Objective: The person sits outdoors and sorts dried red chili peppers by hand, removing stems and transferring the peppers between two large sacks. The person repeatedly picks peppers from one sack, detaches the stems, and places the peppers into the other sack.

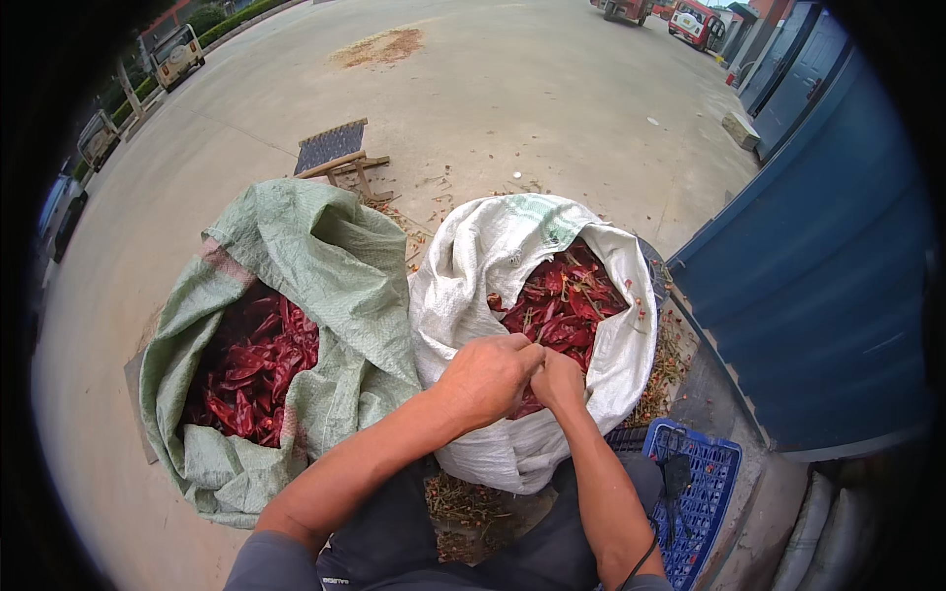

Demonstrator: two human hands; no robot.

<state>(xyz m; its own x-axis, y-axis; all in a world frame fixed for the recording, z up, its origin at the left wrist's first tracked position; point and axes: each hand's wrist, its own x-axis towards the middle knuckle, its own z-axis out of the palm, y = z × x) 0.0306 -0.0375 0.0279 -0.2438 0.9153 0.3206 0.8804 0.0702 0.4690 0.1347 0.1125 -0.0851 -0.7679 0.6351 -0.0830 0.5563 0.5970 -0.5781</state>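
Observation:
A white woven sack (458,273) of dried red chili peppers (569,303) stands open before me, its rim rolled outward. Over its near part, my left hand (491,373) and my right hand (558,377) meet with fingertips together. Whatever may be pinched between them is too small and hidden to name. To the left, a green woven sack (355,295) holds more dried red chilies (255,362), and neither hand touches those. Thin stems lie among the peppers in the white sack.
A small folding stool (332,148) stands beyond the sacks. At right are a blue plastic crate (702,502) and a blue metal panel (813,295). Stem scraps (473,510) litter the ground between my legs. Parked vehicles (177,55) and a reddish pile (380,46) are farther off.

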